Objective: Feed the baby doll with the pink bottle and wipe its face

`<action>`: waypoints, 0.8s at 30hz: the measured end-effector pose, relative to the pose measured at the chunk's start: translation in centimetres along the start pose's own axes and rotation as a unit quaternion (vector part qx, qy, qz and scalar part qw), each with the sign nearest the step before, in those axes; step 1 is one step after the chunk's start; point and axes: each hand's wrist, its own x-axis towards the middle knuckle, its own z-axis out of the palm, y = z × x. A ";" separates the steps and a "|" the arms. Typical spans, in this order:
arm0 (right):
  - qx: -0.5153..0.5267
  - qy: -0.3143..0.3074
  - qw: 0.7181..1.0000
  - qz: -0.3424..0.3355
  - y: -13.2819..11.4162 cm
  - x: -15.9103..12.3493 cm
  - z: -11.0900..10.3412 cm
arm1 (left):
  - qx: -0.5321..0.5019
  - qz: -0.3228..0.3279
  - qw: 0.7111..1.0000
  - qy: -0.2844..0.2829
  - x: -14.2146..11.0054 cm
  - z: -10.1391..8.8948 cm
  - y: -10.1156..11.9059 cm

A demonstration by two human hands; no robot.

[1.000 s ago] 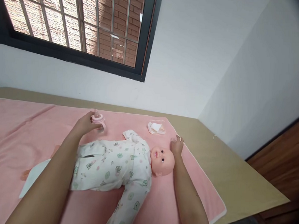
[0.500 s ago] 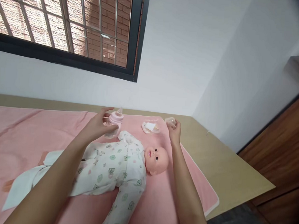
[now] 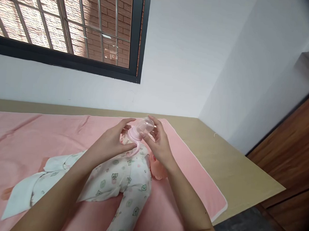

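Observation:
A pink-collared baby bottle [image 3: 134,134] is tilted to the right above the doll's chest, with my left hand [image 3: 118,137] closed around its body. My right hand [image 3: 158,138] grips the clear bottle cap [image 3: 145,124], which sits over the teat end of the bottle. I cannot tell whether the cap is pressed fully down. Below them lies the baby doll [image 3: 121,176] on its back, dressed in a white printed outfit. My right hand and wrist hide most of the doll's head [image 3: 158,168].
A pink blanket [image 3: 192,180] is spread under the doll on a wooden surface [image 3: 234,172]. Behind it rises a white wall with a barred window [image 3: 102,32]. Brown wooden panels [image 3: 293,155] stand at the right.
My right hand has brought the cap leftward onto the bottle's top. My left hand has moved right and tipped the bottle. The small clear packet by the doll's head is now hidden.

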 end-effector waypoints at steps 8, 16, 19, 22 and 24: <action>-0.019 -0.056 0.997 0.045 -0.3 -0.6 1.0 | -0.033 0.035 0.998 0.031 0.1 0.3 -0.1; -0.033 -0.016 0.999 0.040 -0.5 -1.1 1.9 | 0.035 0.063 0.997 0.039 -0.2 0.3 0.5; -0.039 -0.001 0.999 0.037 -0.5 -0.7 1.4 | 0.039 0.072 0.996 0.026 -0.2 0.2 0.4; -0.051 0.033 0.998 0.024 0.1 0.2 -0.4 | 0.069 0.046 0.996 0.038 -0.5 -0.1 0.3; -0.084 0.071 0.994 0.009 1.2 1.2 -2.4 | 0.093 0.036 0.994 0.039 -0.9 -0.4 0.5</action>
